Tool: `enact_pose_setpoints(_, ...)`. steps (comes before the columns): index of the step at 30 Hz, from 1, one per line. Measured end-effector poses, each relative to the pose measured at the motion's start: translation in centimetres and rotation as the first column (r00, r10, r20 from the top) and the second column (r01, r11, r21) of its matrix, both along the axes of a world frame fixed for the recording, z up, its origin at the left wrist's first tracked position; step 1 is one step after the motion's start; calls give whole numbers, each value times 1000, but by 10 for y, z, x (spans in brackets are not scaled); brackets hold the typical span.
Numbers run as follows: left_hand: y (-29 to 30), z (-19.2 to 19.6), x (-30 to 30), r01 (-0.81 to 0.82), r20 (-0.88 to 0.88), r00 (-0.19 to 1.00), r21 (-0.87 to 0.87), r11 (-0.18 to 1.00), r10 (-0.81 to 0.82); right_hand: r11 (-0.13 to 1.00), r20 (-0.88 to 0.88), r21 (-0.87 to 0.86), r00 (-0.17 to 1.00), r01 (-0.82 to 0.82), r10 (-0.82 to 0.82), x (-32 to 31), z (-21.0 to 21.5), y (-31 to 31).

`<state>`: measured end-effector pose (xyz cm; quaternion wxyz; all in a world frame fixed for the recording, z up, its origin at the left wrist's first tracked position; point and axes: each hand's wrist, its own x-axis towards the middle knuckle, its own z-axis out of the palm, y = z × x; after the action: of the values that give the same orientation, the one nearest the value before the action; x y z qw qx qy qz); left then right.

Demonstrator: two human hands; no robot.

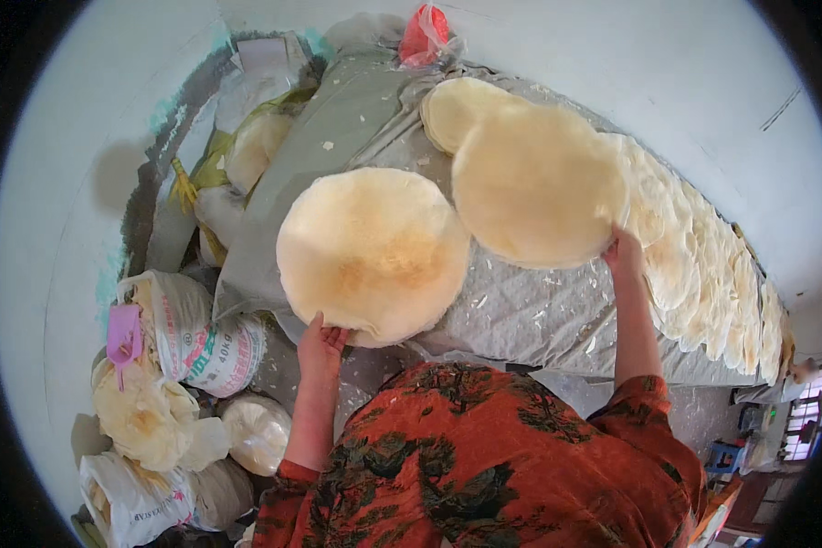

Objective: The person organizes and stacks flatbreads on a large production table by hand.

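Note:
My left hand (321, 349) pinches the near edge of a large round flatbread (372, 251), pale with a browned patch in its middle. My right hand (624, 253) is closed on the lower right edge of another big round flatbread (539, 187), paler and more even in colour. That one overlaps a smaller-looking round flatbread (457, 105) behind it. To the right, several more flatbreads (694, 251) lie overlapping in a long row. Whether either hand holds one sheet or several together cannot be made out.
A grey cloth (521, 315) strewn with flakes covers the long table. A red plastic bag (424, 36) stands at its far edge. On the left are a filled white sack (205, 338), a purple dustpan (124, 336) and broken flatbread pieces (142, 416). Walls border the left and far sides.

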<state>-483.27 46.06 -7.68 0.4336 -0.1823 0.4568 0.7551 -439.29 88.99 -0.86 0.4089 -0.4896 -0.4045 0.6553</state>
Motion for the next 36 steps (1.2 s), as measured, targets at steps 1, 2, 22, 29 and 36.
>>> enact_pose_setpoints(1,0,-4,-5,3,7,1000,-9,1000,-3,972,611,233,777,10,-155,14,-30,-15)
enact_pose_setpoints(2,0,-10,-13,54,-5,999,-15,998,-54,903,901,408,219,-134,-375,26,-55,-32)
enact_pose_setpoints(22,-23,-17,-23,148,-572,761,-309,939,-308,710,433,640,901,-295,-15,-263,95,-130)
enact_pose_setpoints(29,-21,-27,-38,131,-108,982,-217,967,-158,906,54,290,940,308,-337,-64,94,-118)
enact_pose_setpoints(36,-24,-42,-37,179,37,983,86,980,-183,885,765,433,589,-171,-260,-81,-49,-197)
